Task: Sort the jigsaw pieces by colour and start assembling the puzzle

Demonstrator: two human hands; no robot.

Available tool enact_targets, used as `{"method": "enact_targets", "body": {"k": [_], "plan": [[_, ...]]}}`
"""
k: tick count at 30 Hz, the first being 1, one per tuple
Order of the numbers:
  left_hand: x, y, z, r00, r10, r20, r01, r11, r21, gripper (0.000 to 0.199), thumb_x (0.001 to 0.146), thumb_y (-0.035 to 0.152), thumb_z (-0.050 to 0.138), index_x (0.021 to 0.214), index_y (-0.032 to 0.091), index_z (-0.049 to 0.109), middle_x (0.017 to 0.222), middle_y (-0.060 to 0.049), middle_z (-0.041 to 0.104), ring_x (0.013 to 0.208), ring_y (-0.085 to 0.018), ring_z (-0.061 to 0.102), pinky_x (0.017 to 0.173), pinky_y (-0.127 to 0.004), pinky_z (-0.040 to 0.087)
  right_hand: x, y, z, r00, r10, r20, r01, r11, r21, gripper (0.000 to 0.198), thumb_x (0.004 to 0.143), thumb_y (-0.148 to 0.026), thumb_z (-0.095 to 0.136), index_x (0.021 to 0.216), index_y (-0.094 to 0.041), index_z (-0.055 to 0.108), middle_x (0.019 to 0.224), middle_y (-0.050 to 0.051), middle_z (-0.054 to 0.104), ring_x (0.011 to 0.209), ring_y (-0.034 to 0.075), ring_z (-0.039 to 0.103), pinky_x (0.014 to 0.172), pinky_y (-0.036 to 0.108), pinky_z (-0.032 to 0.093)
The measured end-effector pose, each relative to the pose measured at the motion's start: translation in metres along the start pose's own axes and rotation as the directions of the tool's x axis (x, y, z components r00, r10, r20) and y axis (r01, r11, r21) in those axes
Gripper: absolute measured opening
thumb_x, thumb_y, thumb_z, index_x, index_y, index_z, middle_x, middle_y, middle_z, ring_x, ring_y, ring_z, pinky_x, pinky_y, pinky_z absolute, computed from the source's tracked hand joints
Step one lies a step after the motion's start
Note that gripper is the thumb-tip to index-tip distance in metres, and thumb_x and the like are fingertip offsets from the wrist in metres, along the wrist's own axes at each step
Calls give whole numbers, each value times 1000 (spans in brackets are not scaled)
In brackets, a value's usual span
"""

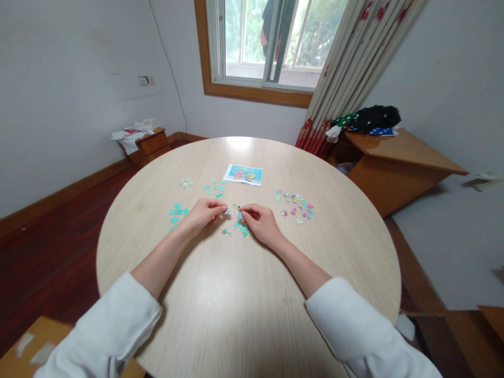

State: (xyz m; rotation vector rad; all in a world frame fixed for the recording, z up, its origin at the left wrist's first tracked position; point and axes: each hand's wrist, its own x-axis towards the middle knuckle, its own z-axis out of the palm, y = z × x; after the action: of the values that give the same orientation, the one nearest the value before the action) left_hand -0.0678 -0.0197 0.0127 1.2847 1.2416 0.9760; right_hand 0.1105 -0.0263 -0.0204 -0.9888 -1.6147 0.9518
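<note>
My left hand (207, 214) pinches a small pale jigsaw puzzle piece (227, 211) between thumb and fingertips, just above the table. Facing it, my right hand (260, 220) is closed in a pinch on a small jigsaw puzzle piece (239, 209), mostly hidden by the fingers. Beside the right fingertips lie several turquoise pieces (242, 229) in a cluster. A few joined-looking multicoloured pieces (226, 232) rest between the hands, nearer to me. Beyond the hands is a printed reference picture (244, 175) of cartoon figures on a blue ground.
On the round wooden table (220, 304), turquoise pieces (178, 212) sit to the left, with more pieces (214, 187) and pale ones (186, 182) farther back. A mixed pink and teal pile (296, 202) lies right. A wooden cabinet (397, 152) bearing cloth stands beyond the table.
</note>
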Motion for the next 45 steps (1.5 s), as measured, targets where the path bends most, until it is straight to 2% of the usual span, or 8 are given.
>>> {"method": "enact_targets", "body": {"k": [6, 16, 25, 28, 31, 35, 40, 45], "plan": [[6, -3, -10, 994, 25, -107, 12, 945, 326, 9, 61, 23, 64, 60, 14, 64, 51, 0, 57, 44, -8, 42, 45, -22, 28, 0, 1, 0, 1000, -2, 5, 2, 1000, 4, 17, 76, -27, 56, 82, -17, 68, 82, 6, 68, 66, 14, 61, 63, 28, 50], [4, -7, -11, 984, 131, -121, -2, 687, 726, 14, 67, 31, 60, 61, 17, 59, 60, -3, 62, 59, -16, 54, 55, -26, 33, 0, 1, 1, 1000, -9, 10, 9, 1000, -2, 16, 77, -26, 55, 81, -18, 68, 83, 5, 68, 68, 14, 62, 63, 27, 51], [1, -5, -12, 993, 81, -89, 26, 576, 817, 19, 69, 35, 59, 60, 19, 56, 62, -3, 62, 61, -17, 54, 55, -27, 32, 0, -1, 0, 1000, -5, 14, 5, 1000, -8, 16, 76, -26, 55, 81, -17, 67, 82, 6, 68, 66, 14, 62, 62, 28, 52], [2, -4, -11, 984, 133, -115, 12, 602, 799, 18, 68, 33, 60, 58, 18, 55, 61, -2, 61, 60, -17, 53, 55, -27, 32, 0, -1, 1, 1000, 13, 14, -13, 1000, 25, 15, 76, -27, 56, 81, -17, 67, 81, 5, 68, 65, 13, 62, 62, 27, 52], [2, -2, -7, 975, 199, -97, -82, 733, 675, 20, 70, 32, 57, 58, 17, 54, 58, -2, 58, 57, -15, 51, 55, -26, 33, 0, -1, 1, 999, 34, 21, -35, 996, 80, 16, 75, -28, 58, 84, -18, 66, 82, 4, 67, 63, 12, 61, 60, 27, 53], [-2, 3, 3, 979, 182, 87, -201, 892, 405, 22, 70, 35, 57, 64, 14, 61, 61, -3, 61, 58, -13, 52, 56, -25, 37, 0, -2, 1, 999, 31, 27, -34, 993, 112, 16, 74, -28, 60, 85, -18, 66, 81, 3, 67, 63, 13, 61, 60, 27, 53], [-9, 5, 12, 968, 145, 204, -203, 930, 305, 19, 69, 32, 57, 62, 14, 62, 58, -2, 59, 55, -12, 49, 55, -25, 37, 0, -3, 3, 999, 21, 30, -24, 994, 104, 15, 74, -28, 61, 84, -18, 65, 78, 4, 67, 65, 14, 62, 62, 28, 53], [-2, 1, 5, 979, 164, 120, -196, 920, 341, 19, 71, 29, 54, 59, 16, 59, 55, 0, 56, 53, -11, 48, 53, -25, 36, -1, -3, 1, 1000, -11, 19, 10, 1000, 24, 16, 78, -29, 57, 84, -18, 65, 75, 4, 67, 60, 13, 61, 59, 27, 51]]}}
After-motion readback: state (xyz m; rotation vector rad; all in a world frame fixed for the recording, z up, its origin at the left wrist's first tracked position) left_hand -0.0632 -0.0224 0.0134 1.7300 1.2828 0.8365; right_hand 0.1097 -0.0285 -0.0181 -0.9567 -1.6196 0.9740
